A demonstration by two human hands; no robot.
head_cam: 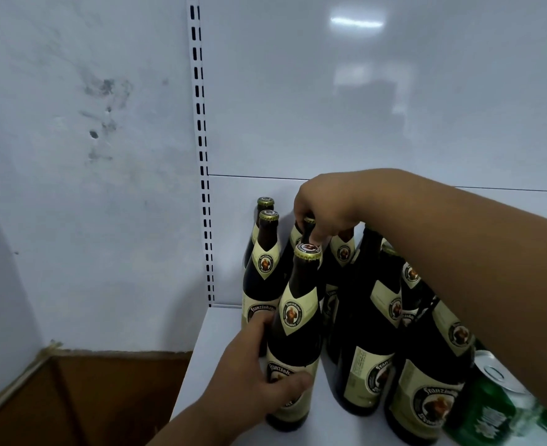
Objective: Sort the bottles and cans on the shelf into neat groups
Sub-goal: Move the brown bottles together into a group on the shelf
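A: Nearest thing first?

B: The left hand (259, 375). It wraps the lower body of the front bottle (293, 342), thumb across the label and fingers curled round the far side. That bottle stands upright near the left front of the shelf (211, 355), long axis vertical.

A: And the right side?

B: Two more dark bottles stand in front at the right, and a green can (487, 403) sits at the edge beside them, partly cut off. The right arm passes over them.

A: Where does the right hand (325, 207) end up?

B: Further back. Its fingertips pinch the cap of a mid-row bottle (307, 231), coming down from above. That neck points straight up into the fingers, so I judge a lift or a slide would both work.

A: Count?

B: About eight bottles of the same label show, some hidden behind others, so I cannot be sure. One can. Two bottles (264, 252) stand rearmost, by the back panel (362, 91).
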